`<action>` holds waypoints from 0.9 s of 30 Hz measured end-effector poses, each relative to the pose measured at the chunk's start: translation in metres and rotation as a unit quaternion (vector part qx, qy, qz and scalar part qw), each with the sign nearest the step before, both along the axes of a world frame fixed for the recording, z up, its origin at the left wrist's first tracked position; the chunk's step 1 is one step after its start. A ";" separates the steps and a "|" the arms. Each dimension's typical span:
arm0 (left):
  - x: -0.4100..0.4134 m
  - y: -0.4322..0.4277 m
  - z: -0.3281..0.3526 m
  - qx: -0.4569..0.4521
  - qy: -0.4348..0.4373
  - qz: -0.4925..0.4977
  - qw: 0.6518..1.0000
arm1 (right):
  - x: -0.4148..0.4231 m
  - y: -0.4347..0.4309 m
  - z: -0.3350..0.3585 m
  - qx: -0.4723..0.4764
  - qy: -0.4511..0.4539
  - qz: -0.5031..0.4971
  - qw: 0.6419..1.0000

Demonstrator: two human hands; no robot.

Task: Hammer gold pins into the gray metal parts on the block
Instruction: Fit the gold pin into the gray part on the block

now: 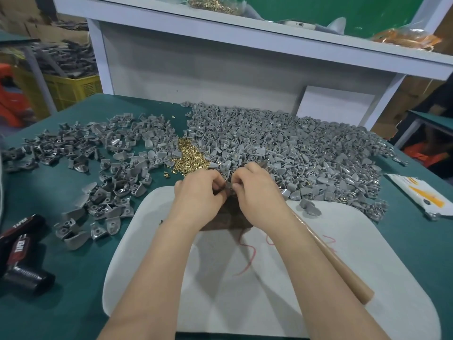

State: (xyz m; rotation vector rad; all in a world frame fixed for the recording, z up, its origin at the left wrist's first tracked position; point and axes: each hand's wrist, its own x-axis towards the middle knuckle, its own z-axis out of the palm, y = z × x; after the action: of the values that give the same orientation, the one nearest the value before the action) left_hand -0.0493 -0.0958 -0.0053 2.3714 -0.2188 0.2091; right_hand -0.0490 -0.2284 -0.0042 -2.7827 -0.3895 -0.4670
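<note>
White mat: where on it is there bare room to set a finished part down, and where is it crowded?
The white mat is bare near its front left corner, and on the right between the hammer handle and the mat's right edge. The far edge is crowded: both hands over the block, gray parts spilling on.

Left hand (199,192): centre of frame, back of hand up, fingers curled inward, tips pinched toward the right hand. Whether they grip anything cannot be told.
Right hand (257,192): just right of centre, back of hand up, knuckles raised, fingers curled, tips meeting those of the left hand at mid-frame.
Left forearm: bare, runs from the bottom edge left of centre up to the wrist.
Right forearm: bare, runs from the lower right up to the wrist, converging with the left.
</note>
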 end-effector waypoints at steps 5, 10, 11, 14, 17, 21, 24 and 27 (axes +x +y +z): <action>0.001 -0.001 0.000 0.010 -0.007 -0.005 1.000 | 0.000 0.001 0.003 -0.039 -0.004 0.003 0.999; 0.002 0.000 0.000 0.018 -0.010 -0.012 1.000 | 0.004 0.004 0.006 -0.082 -0.005 0.005 0.997; 0.002 0.000 -0.001 0.016 -0.009 -0.013 1.000 | 0.004 0.005 0.005 -0.074 -0.005 0.003 0.997; 0.002 0.001 -0.001 0.004 -0.013 -0.017 1.000 | 0.002 0.004 -0.001 0.017 -0.005 0.001 1.000; 0.002 0.001 -0.003 -0.005 -0.016 -0.013 1.000 | 0.000 0.001 -0.005 0.115 0.010 -0.013 0.993; 0.003 0.000 -0.004 -0.008 -0.013 -0.011 1.000 | 0.001 0.000 -0.006 0.161 0.029 -0.013 0.986; 0.003 0.001 -0.004 -0.010 -0.009 -0.011 1.000 | 0.001 -0.001 -0.008 0.174 0.027 -0.002 0.984; 0.003 0.001 -0.004 -0.009 -0.004 -0.013 1.000 | 0.000 -0.002 -0.010 0.187 0.017 0.002 0.982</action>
State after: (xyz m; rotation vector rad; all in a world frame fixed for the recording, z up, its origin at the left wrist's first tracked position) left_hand -0.0467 -0.0951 -0.0091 2.3479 -0.2506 0.2086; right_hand -0.0493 -0.2301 -0.0144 -2.4207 -0.2683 -0.4407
